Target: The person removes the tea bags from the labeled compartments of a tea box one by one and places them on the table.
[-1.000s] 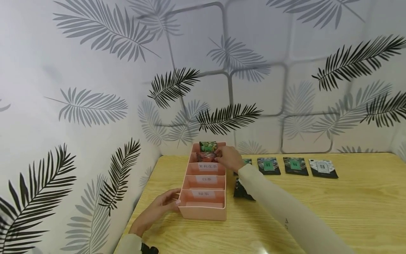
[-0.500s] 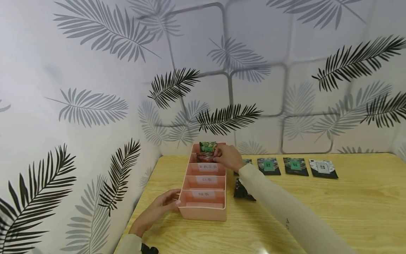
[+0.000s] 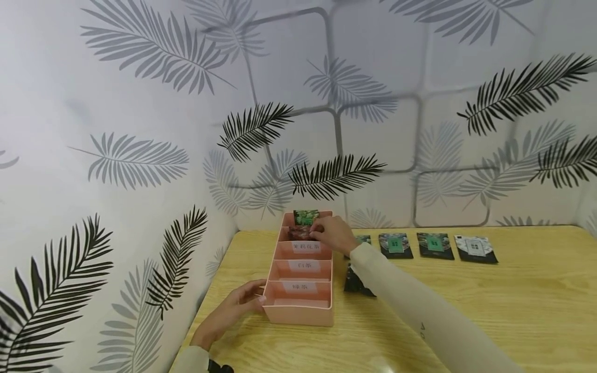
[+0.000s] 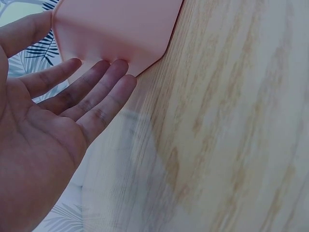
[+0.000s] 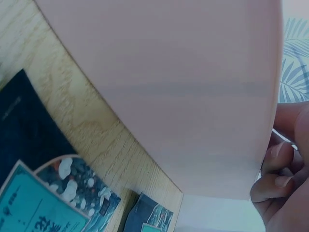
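A pink divided box stands on the table, with paper labels on its nearer dividers. My left hand is at its near left corner; in the left wrist view the fingers are stretched out and touch the outer wall. My right hand reaches over the right side wall and pinches a dark red tea packet, which sits in the second compartment from the back. Behind it, a green tea packet stands in the rearmost compartment. In the right wrist view the box wall hides the red packet.
Right of the box, several tea packets lie in a row, among them a blue-green one, a dark green one and a white-and-black one. A black packet lies nearer, partly under the right sleeve. A patterned wall borders the table.
The right hand has shifted slightly left with the dark red packet, which sits a little lower in its compartment. The left hand and the box stay put.
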Demonstrator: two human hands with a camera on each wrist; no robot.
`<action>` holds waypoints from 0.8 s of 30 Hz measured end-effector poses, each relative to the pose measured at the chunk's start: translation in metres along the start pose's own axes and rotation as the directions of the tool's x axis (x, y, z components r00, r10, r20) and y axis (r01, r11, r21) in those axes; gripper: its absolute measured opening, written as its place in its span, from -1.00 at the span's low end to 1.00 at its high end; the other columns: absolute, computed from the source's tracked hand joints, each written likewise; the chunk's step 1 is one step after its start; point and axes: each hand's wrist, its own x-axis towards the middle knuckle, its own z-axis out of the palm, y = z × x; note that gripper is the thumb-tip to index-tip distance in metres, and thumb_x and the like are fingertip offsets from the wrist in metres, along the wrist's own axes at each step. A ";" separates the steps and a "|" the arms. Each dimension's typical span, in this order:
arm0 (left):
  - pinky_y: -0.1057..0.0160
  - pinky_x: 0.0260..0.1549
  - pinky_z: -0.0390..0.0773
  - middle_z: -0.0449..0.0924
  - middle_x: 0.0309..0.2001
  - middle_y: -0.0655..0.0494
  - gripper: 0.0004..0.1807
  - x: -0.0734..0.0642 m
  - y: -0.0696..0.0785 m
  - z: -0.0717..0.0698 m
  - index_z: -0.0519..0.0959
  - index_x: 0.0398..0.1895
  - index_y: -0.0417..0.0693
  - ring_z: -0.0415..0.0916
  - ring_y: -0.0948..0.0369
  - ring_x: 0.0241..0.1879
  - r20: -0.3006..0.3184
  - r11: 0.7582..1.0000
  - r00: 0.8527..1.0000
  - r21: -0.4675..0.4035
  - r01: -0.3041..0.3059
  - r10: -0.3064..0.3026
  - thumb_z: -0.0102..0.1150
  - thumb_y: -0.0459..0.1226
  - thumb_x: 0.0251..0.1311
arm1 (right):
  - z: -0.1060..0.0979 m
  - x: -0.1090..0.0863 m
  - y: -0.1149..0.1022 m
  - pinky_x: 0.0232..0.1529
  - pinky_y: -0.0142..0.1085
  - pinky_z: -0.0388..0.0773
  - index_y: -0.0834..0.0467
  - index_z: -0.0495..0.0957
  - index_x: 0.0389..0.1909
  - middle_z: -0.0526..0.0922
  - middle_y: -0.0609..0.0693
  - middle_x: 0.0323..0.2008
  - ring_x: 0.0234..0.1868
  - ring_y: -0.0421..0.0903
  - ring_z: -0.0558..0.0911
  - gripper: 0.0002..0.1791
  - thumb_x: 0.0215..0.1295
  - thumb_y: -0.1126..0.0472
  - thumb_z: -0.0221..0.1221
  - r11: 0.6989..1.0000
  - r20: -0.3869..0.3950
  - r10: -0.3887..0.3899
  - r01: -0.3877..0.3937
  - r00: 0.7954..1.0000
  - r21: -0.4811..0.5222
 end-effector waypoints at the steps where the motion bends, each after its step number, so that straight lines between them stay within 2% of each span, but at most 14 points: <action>1: -0.10 0.09 0.44 0.35 0.24 -0.15 -0.47 0.000 0.000 0.001 0.21 0.41 0.03 0.40 0.00 0.15 -0.002 1.000 1.000 0.001 0.002 -0.002 0.00 -0.18 0.41 | 0.000 -0.001 0.000 -0.46 -0.32 0.56 0.00 0.69 -0.31 0.65 -0.19 -0.46 -0.57 -0.32 0.54 -0.92 0.29 0.12 0.24 1.000 -0.010 -0.003 0.003 1.000 -0.002; 6: -0.14 0.09 0.43 0.35 0.24 -0.15 -0.47 0.000 0.000 0.003 0.22 0.41 0.03 0.40 0.00 0.15 -0.007 1.000 1.000 -0.008 0.005 -0.005 0.01 -0.18 0.41 | -0.002 -0.004 0.004 -0.42 -0.30 0.58 0.01 0.68 -0.26 0.68 -0.16 -0.39 -0.54 -0.32 0.55 -0.89 0.32 0.12 0.21 0.999 -0.086 -0.046 0.044 0.995 -0.026; 10: -0.13 0.09 0.43 0.35 0.24 -0.15 -0.46 -0.001 0.000 0.003 0.22 0.41 0.03 0.40 0.00 0.15 -0.014 1.000 1.000 -0.009 0.004 -0.004 0.01 -0.17 0.40 | -0.007 -0.004 0.007 -0.49 -0.31 0.54 0.04 0.68 -0.20 0.69 -0.14 -0.38 -0.57 -0.30 0.54 -0.86 0.33 0.12 0.19 0.994 -0.160 -0.100 0.092 0.982 -0.059; 13: -0.12 0.08 0.44 0.34 0.24 -0.16 -0.45 0.000 0.000 0.004 0.22 0.41 0.02 0.39 0.01 0.16 -0.020 1.000 1.000 -0.004 0.003 -0.003 0.02 -0.17 0.40 | -0.014 -0.005 0.008 -0.55 -0.33 0.50 0.05 0.66 -0.19 0.68 -0.15 -0.40 -0.59 -0.30 0.52 -0.85 0.34 0.11 0.18 0.994 -0.199 -0.107 0.098 0.974 -0.058; 21: -0.14 0.08 0.44 0.34 0.24 -0.18 -0.45 0.000 0.000 0.003 0.20 0.41 -0.01 0.39 0.01 0.15 -0.024 1.000 1.000 0.003 0.003 -0.003 0.01 -0.19 0.40 | -0.035 -0.011 0.005 -0.62 -0.33 0.38 0.08 0.63 -0.18 0.66 -0.16 -0.38 -0.66 -0.31 0.42 -0.85 0.36 0.13 0.15 0.990 -0.261 -0.141 0.143 0.955 -0.013; 24: -0.15 0.07 0.44 0.33 0.23 -0.18 -0.45 0.001 0.001 0.003 0.19 0.42 -0.01 0.39 0.00 0.15 -0.017 1.000 1.000 0.001 -0.001 0.001 0.01 -0.19 0.41 | -0.042 -0.013 0.003 -0.63 -0.30 0.35 0.06 0.62 -0.18 0.66 -0.14 -0.35 -0.67 -0.27 0.40 -0.86 0.36 0.12 0.15 0.991 -0.277 -0.128 0.134 0.952 0.004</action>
